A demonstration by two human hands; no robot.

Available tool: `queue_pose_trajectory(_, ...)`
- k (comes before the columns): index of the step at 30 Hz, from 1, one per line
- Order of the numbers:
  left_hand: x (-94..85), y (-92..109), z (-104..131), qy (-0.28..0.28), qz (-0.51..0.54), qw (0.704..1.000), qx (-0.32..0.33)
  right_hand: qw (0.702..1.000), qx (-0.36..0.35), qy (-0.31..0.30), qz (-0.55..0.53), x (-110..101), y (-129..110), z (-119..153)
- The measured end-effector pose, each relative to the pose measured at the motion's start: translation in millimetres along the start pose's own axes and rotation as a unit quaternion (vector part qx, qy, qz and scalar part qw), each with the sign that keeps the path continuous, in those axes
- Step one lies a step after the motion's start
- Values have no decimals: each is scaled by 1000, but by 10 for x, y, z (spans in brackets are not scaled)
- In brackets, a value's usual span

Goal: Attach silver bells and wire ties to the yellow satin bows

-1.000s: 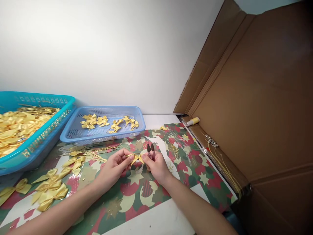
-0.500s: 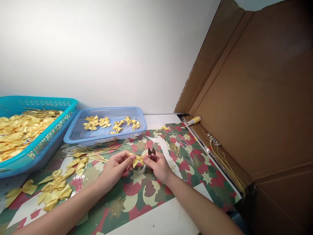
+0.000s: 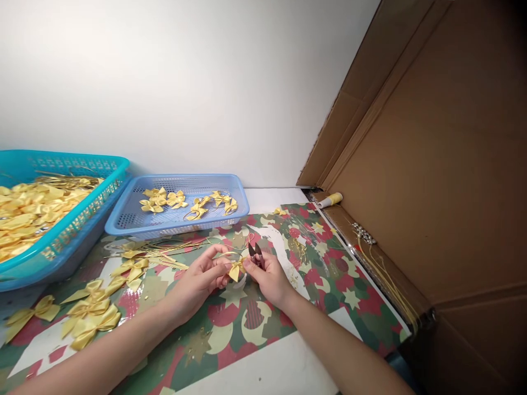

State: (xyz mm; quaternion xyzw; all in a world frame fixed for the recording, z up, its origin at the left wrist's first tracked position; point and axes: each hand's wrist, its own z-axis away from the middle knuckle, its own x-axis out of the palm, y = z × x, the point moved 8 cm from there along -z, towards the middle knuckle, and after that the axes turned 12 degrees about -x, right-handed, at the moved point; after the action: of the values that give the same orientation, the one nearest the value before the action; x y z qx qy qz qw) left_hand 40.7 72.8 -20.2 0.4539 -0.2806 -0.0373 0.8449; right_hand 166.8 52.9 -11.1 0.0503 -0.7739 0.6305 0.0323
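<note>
A small yellow ribbon bow is held between my two hands above the patterned table cover. My left hand is closed, its thumb and fingers at the bow's left side, where a thin gold cord loops above it. My right hand pinches the bow's right side with thumb and forefinger. Tucked in that same hand is a pair of dark snips, blades pointing up and slightly apart. Loose yellow bows lie to the left of my left hand, beside a bundle of gold cords.
A blue tray with several bows stands behind my hands. Left of it, a turquoise basket is heaped with bows and cords. Along the cardboard wall at right lie a thread cone, beads and hanging strands.
The bow has turned a little in my fingers, and a cord loop now shows above it. My left forefinger has lifted. The view has shifted slightly.
</note>
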Motion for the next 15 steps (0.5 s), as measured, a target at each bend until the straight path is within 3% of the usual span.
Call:
queue_pose_trajectory(6,-57,-63,-17,30,-15,999,-23,1000,6,17,-9,-126,-61,28)
queue_pose_trajectory(9,-101,-75,-23,46,-24,998,-20,997,-66,-4,46,-260,-316,35)
queue_pose_trajectory(12,-113,-74,-16,64,-53,996,-14,951,-176,-68,243,-267,-624,45)
queue_pose_trajectory(15,-78,-44,9,80,-83,993,-3,893,-192,-106,392,-218,-695,36)
